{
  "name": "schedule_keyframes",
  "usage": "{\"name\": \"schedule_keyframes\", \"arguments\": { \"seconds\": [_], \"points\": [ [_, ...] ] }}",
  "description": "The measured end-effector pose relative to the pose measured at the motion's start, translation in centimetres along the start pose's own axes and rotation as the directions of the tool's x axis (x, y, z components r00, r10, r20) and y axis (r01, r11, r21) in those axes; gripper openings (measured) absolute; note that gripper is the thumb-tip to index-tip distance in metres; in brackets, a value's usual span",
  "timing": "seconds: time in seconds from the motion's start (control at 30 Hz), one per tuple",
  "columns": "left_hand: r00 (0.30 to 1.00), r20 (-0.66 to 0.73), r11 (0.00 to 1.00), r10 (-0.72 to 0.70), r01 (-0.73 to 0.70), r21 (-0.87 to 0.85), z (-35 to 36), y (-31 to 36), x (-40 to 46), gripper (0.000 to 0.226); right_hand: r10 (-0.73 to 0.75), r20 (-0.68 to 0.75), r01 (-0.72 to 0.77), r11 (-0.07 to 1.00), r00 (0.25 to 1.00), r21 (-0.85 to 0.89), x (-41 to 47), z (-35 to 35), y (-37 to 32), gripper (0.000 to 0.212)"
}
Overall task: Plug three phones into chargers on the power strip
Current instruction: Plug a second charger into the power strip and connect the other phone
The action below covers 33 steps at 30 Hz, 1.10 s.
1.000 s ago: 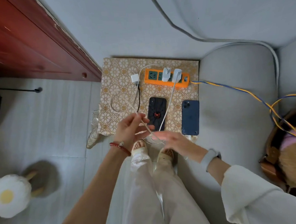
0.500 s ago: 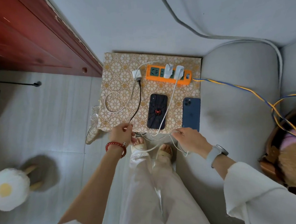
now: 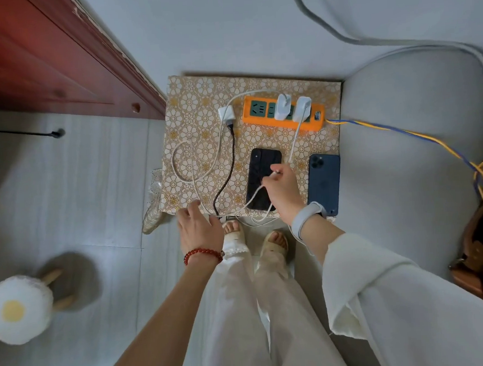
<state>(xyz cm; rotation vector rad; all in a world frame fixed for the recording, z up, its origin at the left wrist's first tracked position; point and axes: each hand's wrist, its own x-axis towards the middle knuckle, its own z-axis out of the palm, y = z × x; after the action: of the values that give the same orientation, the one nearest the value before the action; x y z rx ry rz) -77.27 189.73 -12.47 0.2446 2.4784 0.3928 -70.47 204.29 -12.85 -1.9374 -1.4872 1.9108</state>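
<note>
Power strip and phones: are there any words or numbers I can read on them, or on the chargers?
None can be read.
Orange power strip: no words visible on it.
Black phone: only a faint red mark, partly hidden by the right hand.
Blue phone: plain back, no text visible.
White chargers: no print visible.

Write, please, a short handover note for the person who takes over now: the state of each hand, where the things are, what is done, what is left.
Right hand: pinches the end of a white cable above the black phone.
Left hand: open, at the table's near edge, holding nothing.
Blue phone lies right of the black one; only two phones in view.
Done: two white chargers sit in the orange power strip.
Left: a third charger lies unplugged beside the strip; no phone looks connected yet.
</note>
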Motion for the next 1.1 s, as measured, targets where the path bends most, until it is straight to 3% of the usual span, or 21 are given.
{"name": "schedule_keyframes", "arguments": {
  "seconds": [0.07,0.2,0.33,0.43,0.53,0.63,0.77,0.9,1.1],
  "points": [
    [0.989,-0.100,0.991,0.108,-0.115,-0.061,0.1,1.1,0.3,0.037,-0.086,-0.105,0.058,0.968,0.991,-0.246,0.7,-0.8,1.2,0.024],
    [0.956,0.043,0.946,0.290,-0.280,-0.163,1.9,4.6,1.6,0.029,-0.196,-0.190,0.098,0.898,0.962,-0.429,1.7,-3.9,3.7,0.027],
    [0.935,0.273,0.973,0.227,-0.203,-0.113,5.3,7.9,3.4,0.037,-0.234,-0.223,0.091,0.855,0.946,-0.511,2.4,-7.3,5.6,0.022],
    [0.945,0.282,0.977,0.164,-0.196,0.088,8.1,9.4,3.8,0.048,-0.300,-0.154,0.167,0.812,0.942,-0.559,2.9,-8.6,6.3,0.018],
    [0.973,0.154,0.939,0.171,-0.209,0.274,10.0,10.4,3.8,0.069,-0.315,-0.031,0.245,0.793,0.949,-0.557,3.4,-8.7,6.7,0.021],
    [0.982,0.087,0.911,0.169,-0.189,0.367,11.2,10.2,4.1,0.095,-0.287,0.003,0.247,0.820,0.958,-0.516,3.4,-8.8,7.1,0.023],
    [0.979,0.010,0.884,0.202,-0.187,0.428,12.1,9.9,4.3,0.103,-0.294,0.048,0.277,0.817,0.955,-0.506,2.9,-9.3,7.3,0.021],
    [0.986,0.029,0.903,0.163,-0.161,0.398,11.8,10.4,4.8,0.088,-0.313,0.090,0.317,0.816,0.945,-0.484,2.1,-9.9,7.6,0.020],
    [0.994,0.087,0.982,0.072,-0.086,0.168,9.3,12.0,3.9,0.095,-0.289,0.196,0.346,0.838,0.937,-0.422,-0.3,-9.5,6.8,0.032]
  ]
}}
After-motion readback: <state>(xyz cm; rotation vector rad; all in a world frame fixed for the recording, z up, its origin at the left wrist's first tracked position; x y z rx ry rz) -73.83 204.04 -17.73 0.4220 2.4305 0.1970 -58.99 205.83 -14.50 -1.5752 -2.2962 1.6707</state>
